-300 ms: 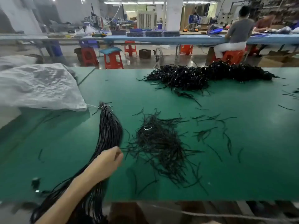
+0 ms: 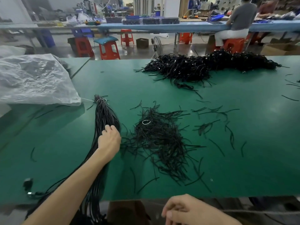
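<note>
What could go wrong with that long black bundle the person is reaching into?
The left hand digs its fingers into the cable bundle, bound by a thin tie at its far end; tugging might splay the strands. The loose pile of short pieces lies beside it, so they could tangle. The bundle trails over the table at its near edge and might slide off.

Cable bundle: left of centre on the table, hanging over the near edge.
Left hand: on the bundle.
Loose pile: mid-table, just right of the bundle.
Tangled heap: along the far edge, right half.
Plastic bag: far-left corner, behind the bundle.
</note>
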{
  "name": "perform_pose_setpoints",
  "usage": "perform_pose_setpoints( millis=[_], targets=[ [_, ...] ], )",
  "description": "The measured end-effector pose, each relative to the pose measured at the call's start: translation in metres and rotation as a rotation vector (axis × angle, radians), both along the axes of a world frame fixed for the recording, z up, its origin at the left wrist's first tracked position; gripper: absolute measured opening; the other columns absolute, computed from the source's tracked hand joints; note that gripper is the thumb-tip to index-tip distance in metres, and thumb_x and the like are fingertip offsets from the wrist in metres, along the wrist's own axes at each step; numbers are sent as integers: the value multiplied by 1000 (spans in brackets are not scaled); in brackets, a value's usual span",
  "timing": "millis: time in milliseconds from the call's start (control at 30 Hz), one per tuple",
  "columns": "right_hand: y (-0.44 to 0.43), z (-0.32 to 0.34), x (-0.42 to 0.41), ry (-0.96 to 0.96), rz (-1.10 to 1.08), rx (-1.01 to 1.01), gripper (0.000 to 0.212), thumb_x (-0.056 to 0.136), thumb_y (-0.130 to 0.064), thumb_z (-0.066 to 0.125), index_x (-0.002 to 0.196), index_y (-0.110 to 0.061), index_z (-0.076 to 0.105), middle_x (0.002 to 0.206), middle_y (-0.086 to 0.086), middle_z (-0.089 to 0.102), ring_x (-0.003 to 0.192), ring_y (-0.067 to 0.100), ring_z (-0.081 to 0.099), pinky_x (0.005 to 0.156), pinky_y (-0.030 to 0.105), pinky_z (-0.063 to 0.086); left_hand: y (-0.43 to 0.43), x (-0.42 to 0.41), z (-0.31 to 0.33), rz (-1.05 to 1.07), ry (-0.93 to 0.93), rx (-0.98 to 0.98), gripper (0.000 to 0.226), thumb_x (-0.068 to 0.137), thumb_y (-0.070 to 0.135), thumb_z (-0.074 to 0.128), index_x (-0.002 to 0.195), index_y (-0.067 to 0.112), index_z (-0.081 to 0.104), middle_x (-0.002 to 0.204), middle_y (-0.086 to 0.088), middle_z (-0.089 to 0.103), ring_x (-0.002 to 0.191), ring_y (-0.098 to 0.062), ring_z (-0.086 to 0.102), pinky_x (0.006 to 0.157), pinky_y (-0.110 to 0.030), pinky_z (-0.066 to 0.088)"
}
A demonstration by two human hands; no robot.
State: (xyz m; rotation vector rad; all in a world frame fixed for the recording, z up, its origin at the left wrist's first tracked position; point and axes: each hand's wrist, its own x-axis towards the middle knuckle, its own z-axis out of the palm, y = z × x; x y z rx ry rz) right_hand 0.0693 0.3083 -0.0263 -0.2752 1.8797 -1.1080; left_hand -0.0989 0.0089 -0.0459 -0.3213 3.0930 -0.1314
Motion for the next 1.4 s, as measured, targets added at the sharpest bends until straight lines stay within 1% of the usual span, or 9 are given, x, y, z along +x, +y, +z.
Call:
perform_pose_setpoints(
  millis=[67,200,400,500,600,800,933,1067,1400],
  targets=[
    [4,-4,-4,-52,-24,-30,38,87,-63,64,109,-33,70,109,-8,76,102,11,71,90,28,53,-3,-9,-5,21,-4,-28,32,93,6,62,116,5,41,118,-17,56,104,-32,63,70,-35,47],
    [2,-8,-9,-92,-70,-49,34,93,-53,63,113,-26,70,111,-5,76,102,12,71,81,19,50,-17,-25,-2,-9,-16,89,18,99,12,56,105,7,40,111,-19,62,97,-40,64,68,-39,39],
    [-4,1,-25,-114,-62,-137,33,98,-44,62,117,-18,68,111,3,76,95,17,69,76,26,50,-22,-25,11,-15,-8,154,20,96,13,56,90,8,37,99,-16,60,86,-37,59,68,-39,40],
    [-12,5,-35,-95,-43,-156,30,100,-40,61,116,-15,68,109,4,76,92,19,71,66,25,50,-21,-18,18,-17,14,176,24,97,15,53,81,11,35,79,-8,52,69,-30,50,63,-37,39],
    [-21,6,-45,-70,-79,-196,26,102,-30,59,115,-9,67,105,7,77,87,19,71,61,23,50,-16,-8,29,-42,79,164,17,96,14,51,85,10,39,71,-6,50,61,-28,49,57,-36,37],
    [-53,12,-72,125,-400,-286,24,106,-28,52,110,-11,68,95,2,75,79,15,69,62,25,48,27,34,52,-216,56,482,10,100,24,51,91,20,51,68,3,63,52,-13,54,50,-27,42],
    [-83,20,-97,153,-556,-299,45,107,-47,44,99,-8,65,75,0,70,64,11,62,56,25,45,61,60,51,-389,-98,880,12,96,17,51,86,23,53,70,-1,69,55,-19,65,55,-40,55],
    [-85,19,-115,129,-659,-349,34,101,-40,61,84,-13,73,70,-2,56,59,9,45,57,22,34,55,59,49,-364,-84,1059,13,102,12,51,89,15,54,68,-3,64,43,-23,55,41,-36,47],
    [-30,36,-149,129,-1169,-931,27,85,-23,68,100,-1,73,74,-3,68,58,5,52,51,18,43,14,73,34,-409,-389,1095,38,110,32,40,86,9,57,62,3,56,55,-15,49,57,-28,47]
  ],
)
